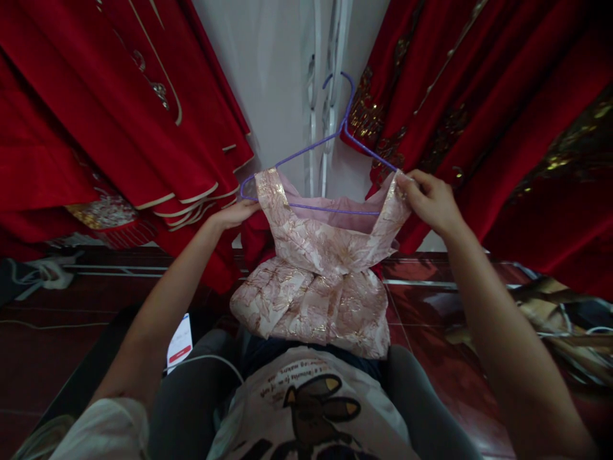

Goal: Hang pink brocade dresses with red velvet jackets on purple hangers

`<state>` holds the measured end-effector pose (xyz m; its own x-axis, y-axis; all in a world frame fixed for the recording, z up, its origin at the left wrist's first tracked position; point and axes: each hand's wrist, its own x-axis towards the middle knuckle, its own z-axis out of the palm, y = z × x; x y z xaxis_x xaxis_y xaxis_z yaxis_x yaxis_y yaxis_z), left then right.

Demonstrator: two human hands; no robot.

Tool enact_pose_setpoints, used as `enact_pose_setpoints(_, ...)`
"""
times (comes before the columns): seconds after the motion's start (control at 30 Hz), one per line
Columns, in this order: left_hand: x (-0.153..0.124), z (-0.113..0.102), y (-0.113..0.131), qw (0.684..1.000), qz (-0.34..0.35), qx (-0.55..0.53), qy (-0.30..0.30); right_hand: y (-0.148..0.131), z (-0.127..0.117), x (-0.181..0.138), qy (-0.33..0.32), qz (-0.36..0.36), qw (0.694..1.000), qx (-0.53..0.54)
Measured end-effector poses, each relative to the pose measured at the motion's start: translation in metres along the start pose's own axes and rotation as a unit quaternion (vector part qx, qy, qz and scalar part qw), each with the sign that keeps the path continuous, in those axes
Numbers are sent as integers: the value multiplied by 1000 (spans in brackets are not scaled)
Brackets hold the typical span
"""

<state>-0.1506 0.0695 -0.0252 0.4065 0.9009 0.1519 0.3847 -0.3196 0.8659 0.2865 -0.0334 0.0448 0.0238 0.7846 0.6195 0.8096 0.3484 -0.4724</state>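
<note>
A pink dress with a gold floral pattern hangs on a purple clothes hanger, its wide straps over the two ends. Its gathered lower part rests on my lap. My right hand is closed, pinching the right strap between thumb and fingers at the hanger's end. At the other side, my left hand grips the hanger's left corner, close to the strap; its fingertips are partly hidden. The hanger's hook points up and away from me.
Red garments with gold decoration hang at the left and right. Between them stands a pale cabinet with long handles. A lit phone with a white cable lies by my left thigh. Wrapped items lie on the floor at right.
</note>
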Motion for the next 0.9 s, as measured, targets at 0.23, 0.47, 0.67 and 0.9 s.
enact_pose_setpoints(0.23, -1, -44, 51, 993, -94, -57, 34, -6, -7, 1, 8, -6, 1000, -21)
enact_pose_setpoints(0.47, -10, -16, 113, 967, -19, 133, 218, -17, -19, -3, 29, -44, 994, -92)
enact_pose_setpoints(0.67, -18, 16, 144, 879, 9, 371, 299, -42, -32, -12, 76, -73, 981, -163)
enact_pose_setpoints(0.9, -9, 46, 144, 894, 112, 319, 295, -51, -36, -15, 64, -63, 984, -151)
